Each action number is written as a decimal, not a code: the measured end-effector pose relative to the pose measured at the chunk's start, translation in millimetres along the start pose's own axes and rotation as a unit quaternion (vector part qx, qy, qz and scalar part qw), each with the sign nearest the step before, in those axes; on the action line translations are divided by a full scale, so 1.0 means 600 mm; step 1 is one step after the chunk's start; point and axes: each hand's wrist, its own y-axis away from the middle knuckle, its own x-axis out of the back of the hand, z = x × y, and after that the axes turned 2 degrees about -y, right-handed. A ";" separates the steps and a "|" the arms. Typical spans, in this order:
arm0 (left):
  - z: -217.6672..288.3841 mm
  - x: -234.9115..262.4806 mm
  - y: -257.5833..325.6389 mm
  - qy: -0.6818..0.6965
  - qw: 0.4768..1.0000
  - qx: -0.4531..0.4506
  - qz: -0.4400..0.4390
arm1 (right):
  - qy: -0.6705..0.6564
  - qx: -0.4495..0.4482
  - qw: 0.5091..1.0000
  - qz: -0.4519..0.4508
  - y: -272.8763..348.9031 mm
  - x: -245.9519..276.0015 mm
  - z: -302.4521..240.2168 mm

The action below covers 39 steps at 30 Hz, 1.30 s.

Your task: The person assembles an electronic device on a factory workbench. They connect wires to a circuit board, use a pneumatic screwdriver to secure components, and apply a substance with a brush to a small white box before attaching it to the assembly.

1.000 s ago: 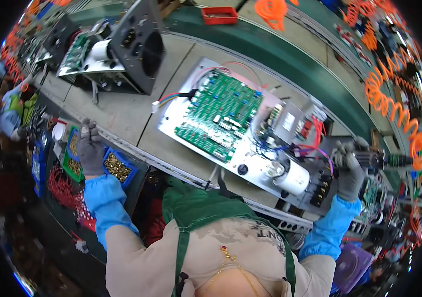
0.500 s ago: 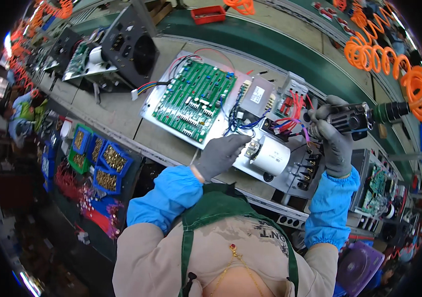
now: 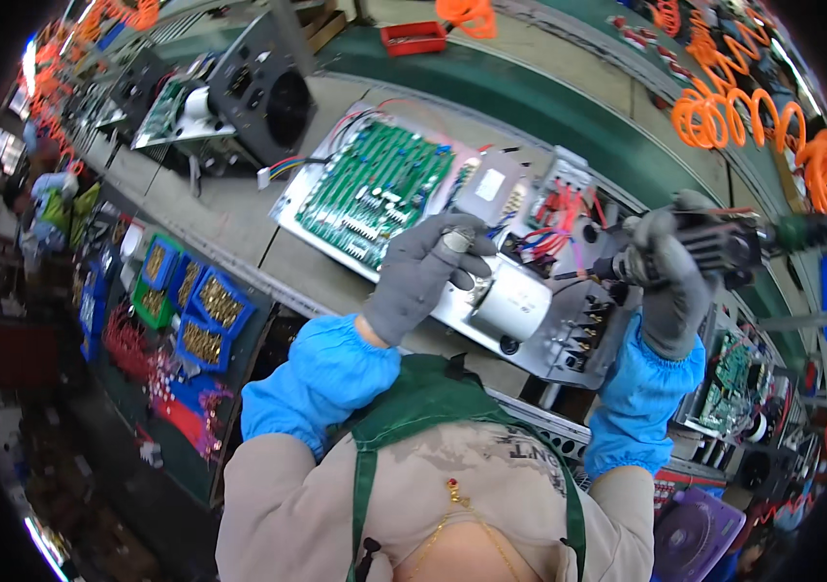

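Note:
A metal chassis plate (image 3: 559,354) lies across the bench with a green circuit board (image 3: 365,189), a grey box-shaped part (image 3: 487,186), red and blue wires (image 3: 557,213) and a white cylindrical capacitor (image 3: 512,303). My left hand (image 3: 412,276), in a grey glove, is above the plate between the board and the capacitor. Its fingers are curled in; what they hold, if anything, does not show. My gloved right hand (image 3: 673,286) grips a black power screwdriver (image 3: 719,242). The tool's tip points left over the plate, near the wires and a row of black terminals (image 3: 583,335).
Blue and green bins (image 3: 202,347) of brass-coloured small parts stand at the left. Other units with dark panels (image 3: 263,92) sit farther along the bench. Orange coiled hoses (image 3: 826,175) hang at the right. A red tray (image 3: 413,39) is at the back, a purple plastic item (image 3: 699,533) at lower right.
My left hand has risen from beside the capacitor's terminals and turned, fingers curling. My right hand has drawn a little to the right with the screwdriver, away from the wires.

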 end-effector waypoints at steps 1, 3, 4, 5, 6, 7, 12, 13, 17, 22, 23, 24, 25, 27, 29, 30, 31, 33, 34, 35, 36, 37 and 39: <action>0.016 -0.018 -0.001 0.004 1.000 -0.004 0.016 | 0.000 -0.055 0.996 0.063 0.001 -0.006 -0.035; 0.021 -0.041 -0.015 -0.020 0.999 -0.036 -0.001 | -0.140 0.064 0.986 0.060 -0.009 0.016 -0.065; 0.029 -0.047 -0.018 -0.044 0.998 -0.023 -0.026 | -0.269 0.113 0.956 0.019 -0.013 0.012 -0.074; 0.040 -0.055 -0.021 -0.067 0.996 -0.011 -0.050 | -0.330 0.119 0.935 0.047 -0.011 0.012 -0.084; 0.047 -0.065 -0.027 -0.088 0.995 0.022 -0.051 | -0.353 0.124 0.926 0.050 -0.008 0.016 -0.088; 0.049 -0.070 -0.036 -0.146 0.986 -0.001 -0.081 | -0.377 0.129 0.916 0.051 -0.007 0.019 -0.092; 0.054 -0.097 -0.070 -0.029 0.994 0.060 -0.084 | -0.344 0.147 0.923 0.089 0.002 0.028 -0.080; 0.054 -0.101 -0.073 -0.005 0.992 0.087 -0.087 | -0.336 0.150 0.925 0.099 0.004 0.031 -0.079; 0.047 -0.109 -0.079 0.041 0.984 0.129 -0.118 | -0.352 0.165 0.907 0.161 -0.001 0.033 -0.073; 0.053 -0.105 -0.080 0.024 0.982 0.115 -0.146 | -0.311 0.172 0.919 0.169 -0.004 0.033 -0.065; 0.054 -0.108 -0.081 -0.013 0.987 0.104 -0.124 | -0.306 0.173 0.923 0.158 -0.005 0.033 -0.063; 0.054 -0.114 -0.083 -0.051 0.989 0.092 -0.101 | -0.300 0.175 0.926 0.147 -0.006 0.033 -0.061; 0.055 -0.119 -0.084 -0.088 0.990 0.081 -0.080 | -0.301 0.176 0.926 0.148 -0.006 0.032 -0.061; 0.055 -0.114 -0.087 -0.087 0.988 0.061 -0.111 | -0.303 0.176 0.925 0.150 -0.005 0.031 -0.061; 0.060 -0.105 -0.096 -0.078 0.981 0.081 -0.156 | -0.321 0.176 0.920 0.139 -0.005 0.040 -0.057; 0.064 -0.099 -0.107 -0.070 0.974 0.109 -0.187 | -0.330 0.177 0.918 0.133 -0.006 0.044 -0.055; 0.067 -0.098 -0.114 -0.062 0.965 0.136 -0.217 | -0.320 0.179 0.919 0.145 -0.007 0.046 -0.054; 0.062 -0.112 -0.116 -0.097 0.969 0.083 -0.213 | -0.301 0.184 0.921 0.168 -0.009 0.049 -0.051; 0.062 -0.119 -0.118 -0.114 0.969 0.057 -0.211 | -0.302 0.187 0.917 0.179 -0.011 0.052 -0.052; 0.066 -0.124 -0.128 -0.110 0.975 0.041 -0.189 | -0.303 0.190 0.914 0.189 -0.012 0.055 -0.052; 0.073 -0.131 -0.148 -0.106 0.980 0.025 -0.167 | -0.305 0.194 0.911 0.200 -0.013 0.059 -0.053; 0.074 -0.140 -0.176 -0.099 0.983 0.010 -0.152 | -0.319 0.203 0.903 0.204 -0.011 0.071 -0.056; 0.088 -0.133 -0.250 -0.337 0.934 -0.086 -0.086 | -0.363 0.213 0.884 0.204 -0.007 0.097 -0.066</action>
